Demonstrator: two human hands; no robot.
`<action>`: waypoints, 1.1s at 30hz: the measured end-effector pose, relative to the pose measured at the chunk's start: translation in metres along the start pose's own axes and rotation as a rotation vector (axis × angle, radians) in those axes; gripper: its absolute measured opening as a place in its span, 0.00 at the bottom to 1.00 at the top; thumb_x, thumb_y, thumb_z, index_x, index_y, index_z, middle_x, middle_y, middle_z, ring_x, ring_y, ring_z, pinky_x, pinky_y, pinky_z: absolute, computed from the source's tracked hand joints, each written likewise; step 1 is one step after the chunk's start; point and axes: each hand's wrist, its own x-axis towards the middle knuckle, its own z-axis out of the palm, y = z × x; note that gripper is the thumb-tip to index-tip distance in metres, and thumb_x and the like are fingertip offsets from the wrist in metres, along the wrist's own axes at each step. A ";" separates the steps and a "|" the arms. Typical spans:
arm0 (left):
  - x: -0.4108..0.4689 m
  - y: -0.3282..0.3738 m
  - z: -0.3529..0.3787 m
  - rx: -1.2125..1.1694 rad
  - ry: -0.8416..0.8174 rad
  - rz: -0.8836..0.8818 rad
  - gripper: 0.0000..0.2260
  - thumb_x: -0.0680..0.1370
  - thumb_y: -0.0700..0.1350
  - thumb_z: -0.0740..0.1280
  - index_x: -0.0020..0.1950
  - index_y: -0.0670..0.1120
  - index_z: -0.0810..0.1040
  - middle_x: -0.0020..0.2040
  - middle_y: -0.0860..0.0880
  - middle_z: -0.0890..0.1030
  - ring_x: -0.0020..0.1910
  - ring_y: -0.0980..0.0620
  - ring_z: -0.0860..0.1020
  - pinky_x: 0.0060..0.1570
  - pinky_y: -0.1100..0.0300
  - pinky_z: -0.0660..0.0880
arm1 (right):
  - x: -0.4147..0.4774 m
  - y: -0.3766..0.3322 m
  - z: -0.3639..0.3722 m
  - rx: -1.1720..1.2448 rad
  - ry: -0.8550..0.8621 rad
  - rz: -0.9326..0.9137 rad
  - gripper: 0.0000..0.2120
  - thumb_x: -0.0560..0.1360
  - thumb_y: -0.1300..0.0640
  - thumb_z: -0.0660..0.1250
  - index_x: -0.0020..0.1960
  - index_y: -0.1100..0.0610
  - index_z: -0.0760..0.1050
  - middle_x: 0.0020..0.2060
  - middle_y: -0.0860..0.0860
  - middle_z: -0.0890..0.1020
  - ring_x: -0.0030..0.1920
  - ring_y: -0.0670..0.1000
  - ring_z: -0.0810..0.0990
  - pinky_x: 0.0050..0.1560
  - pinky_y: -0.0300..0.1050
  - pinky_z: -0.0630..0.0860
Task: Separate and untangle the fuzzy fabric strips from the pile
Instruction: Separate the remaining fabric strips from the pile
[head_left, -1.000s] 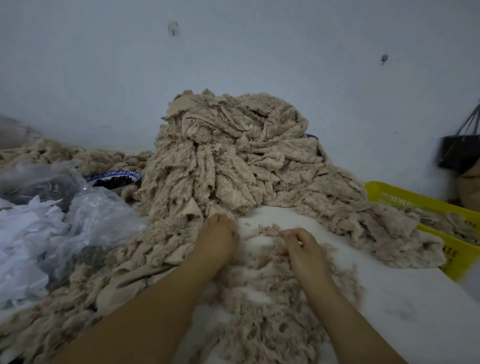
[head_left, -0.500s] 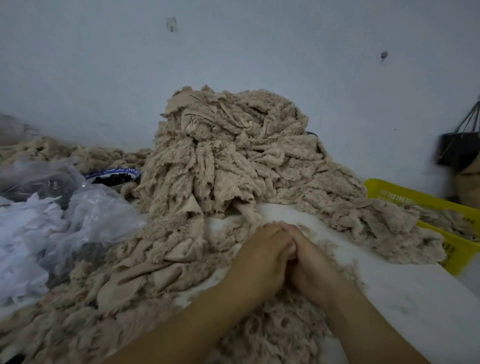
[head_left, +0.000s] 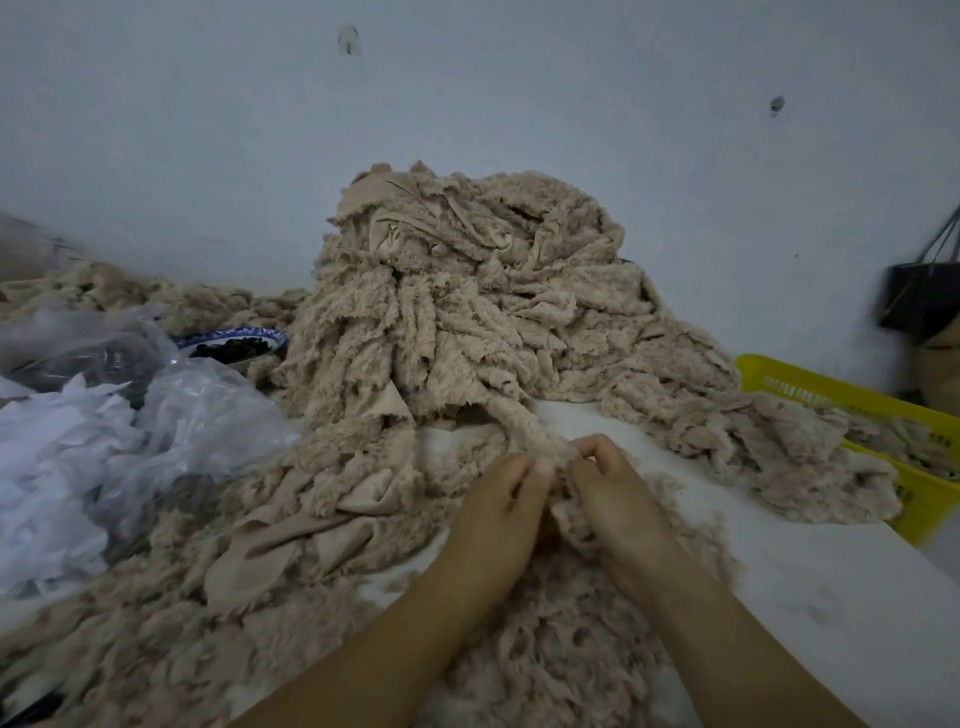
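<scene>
**Head view.** My left hand (head_left: 498, 506) and right hand (head_left: 610, 493) sat almost touching above the white table (head_left: 831, 597); each was clamped on the near end of one fuzzy fabric strip (head_left: 522, 423), fingers curled and thumb tips pressed onto the nap. I judge the two grips were set this close so that a short stretch could be teased apart without straining the rest. The strip ran away from my hands to the foot of the pile (head_left: 467, 312), where its far end was buried, so it was not yet free. The pile stood against the wall, well within reach, its strips hanging down the front face like a mop. A loose heap of strips (head_left: 571, 654) lay under my wrists, near the table edge. A yellow basket (head_left: 810, 387) at my right held more of the same fabric, probably kept there for sorted pieces. At my left, out of the working area, lay a clear plastic bag (head_left: 197, 415), white scraps (head_left: 47, 467) and a blue-and-white bowl (head_left: 228, 336) with dark contents.
</scene>
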 end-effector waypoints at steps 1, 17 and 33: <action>0.004 0.000 -0.004 -0.165 0.030 -0.160 0.14 0.83 0.54 0.60 0.44 0.49 0.79 0.41 0.51 0.80 0.43 0.53 0.79 0.47 0.56 0.75 | -0.002 -0.002 0.001 -0.113 -0.016 -0.102 0.14 0.79 0.63 0.57 0.41 0.48 0.71 0.27 0.46 0.75 0.28 0.47 0.71 0.28 0.39 0.68; -0.001 0.016 -0.012 -0.259 -0.208 -0.241 0.18 0.81 0.48 0.64 0.30 0.54 0.76 0.25 0.58 0.72 0.23 0.61 0.69 0.25 0.69 0.66 | 0.001 0.003 -0.010 -0.151 0.082 -0.078 0.16 0.79 0.54 0.56 0.39 0.53 0.80 0.30 0.50 0.82 0.32 0.54 0.77 0.35 0.40 0.71; 0.015 0.002 -0.028 -0.559 -0.001 -0.471 0.20 0.81 0.57 0.62 0.37 0.46 0.83 0.29 0.50 0.81 0.21 0.54 0.74 0.21 0.66 0.66 | -0.003 0.006 0.011 -0.410 -0.127 -0.316 0.18 0.80 0.45 0.63 0.35 0.50 0.62 0.29 0.43 0.69 0.30 0.42 0.67 0.30 0.38 0.64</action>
